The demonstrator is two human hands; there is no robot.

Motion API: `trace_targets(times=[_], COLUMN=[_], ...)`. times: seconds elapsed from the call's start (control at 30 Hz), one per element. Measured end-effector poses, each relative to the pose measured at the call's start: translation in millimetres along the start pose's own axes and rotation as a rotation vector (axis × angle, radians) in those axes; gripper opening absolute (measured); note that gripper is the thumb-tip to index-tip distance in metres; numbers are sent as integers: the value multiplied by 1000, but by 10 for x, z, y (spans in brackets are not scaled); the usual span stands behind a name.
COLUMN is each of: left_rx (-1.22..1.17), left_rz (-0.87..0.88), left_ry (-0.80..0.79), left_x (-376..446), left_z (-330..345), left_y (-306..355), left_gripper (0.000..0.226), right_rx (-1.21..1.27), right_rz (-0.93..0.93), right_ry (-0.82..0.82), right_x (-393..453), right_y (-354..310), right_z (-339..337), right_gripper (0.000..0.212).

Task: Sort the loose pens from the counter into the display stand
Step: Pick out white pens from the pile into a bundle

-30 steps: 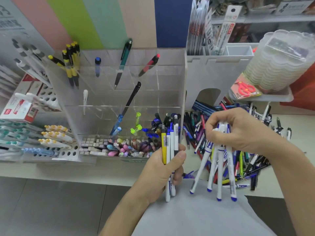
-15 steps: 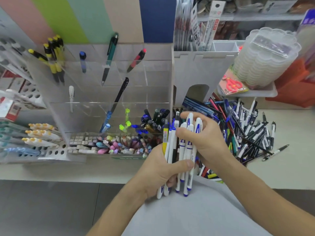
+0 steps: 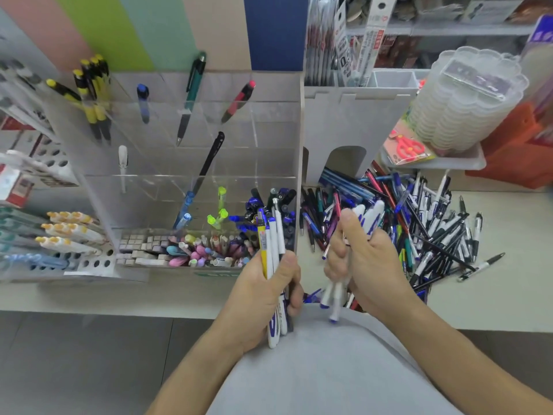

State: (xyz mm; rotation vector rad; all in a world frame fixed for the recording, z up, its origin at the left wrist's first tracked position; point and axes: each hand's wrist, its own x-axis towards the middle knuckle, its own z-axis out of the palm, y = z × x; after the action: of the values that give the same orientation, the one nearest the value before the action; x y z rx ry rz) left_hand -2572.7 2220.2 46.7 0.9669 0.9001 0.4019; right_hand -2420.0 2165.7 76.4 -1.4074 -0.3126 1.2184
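At the centre of the frame, my left hand (image 3: 263,298) grips an upright bundle of white-and-blue pens with one yellow pen (image 3: 270,253) at its left edge, fingers and thumb curled round the barrels, tips rising above my fist and ends sticking out below it. Just to the right, my right hand (image 3: 363,265) is clamped on a second fistful of white pens with blue ends (image 3: 336,290); these are blurred, their caps showing above my thumb and their lower ends hanging over my grey shirt (image 3: 323,369). The two hands are near each other but apart.

Behind my left hand, filling the centre left of the frame, stands the clear acrylic display stand (image 3: 185,163) with stepped compartments. Its upper rows hold single sample pens, among them a cluster of yellow-and-black pens (image 3: 92,94) at upper left, a green pen (image 3: 191,94) and a red-and-black pen (image 3: 238,101). The lower right compartment, just above my left bundle, holds dark blue and black pens (image 3: 278,202).

At right centre, the heaped pile of loose pens (image 3: 413,223), white, blue, black and red, sprawls across the pale counter (image 3: 493,295), just beyond my right hand. A stack of clear scalloped plastic containers (image 3: 466,100) sits at upper right.
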Motion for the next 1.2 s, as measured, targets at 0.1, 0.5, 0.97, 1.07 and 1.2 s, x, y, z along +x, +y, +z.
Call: trace_targets(times=[0.1,0.5,0.97,1.07,1.2], left_rx=[-66,-307,-504,-494,-432], left_rz=[35,33,200,235,280], left_ry=[34,233,367,418,448], left_x=[-1,17,70,76,96], left_z=[59,175,176,164,137], left_y=[4,78,105,106,87], left_gripper=[50,42,36,39,26], right_rx=[-161,-727,-836,-868,-813], right_rz=[40,-186,-207,-221,-139], right_ry=[-159,-363,-460,-423,-437], right_x=[4,-42,-70,-66,-29], right_y=[-45,-20,113,133,88], right_z=[-6,72,96,121,56], right_gripper=[34,29,41,25,24])
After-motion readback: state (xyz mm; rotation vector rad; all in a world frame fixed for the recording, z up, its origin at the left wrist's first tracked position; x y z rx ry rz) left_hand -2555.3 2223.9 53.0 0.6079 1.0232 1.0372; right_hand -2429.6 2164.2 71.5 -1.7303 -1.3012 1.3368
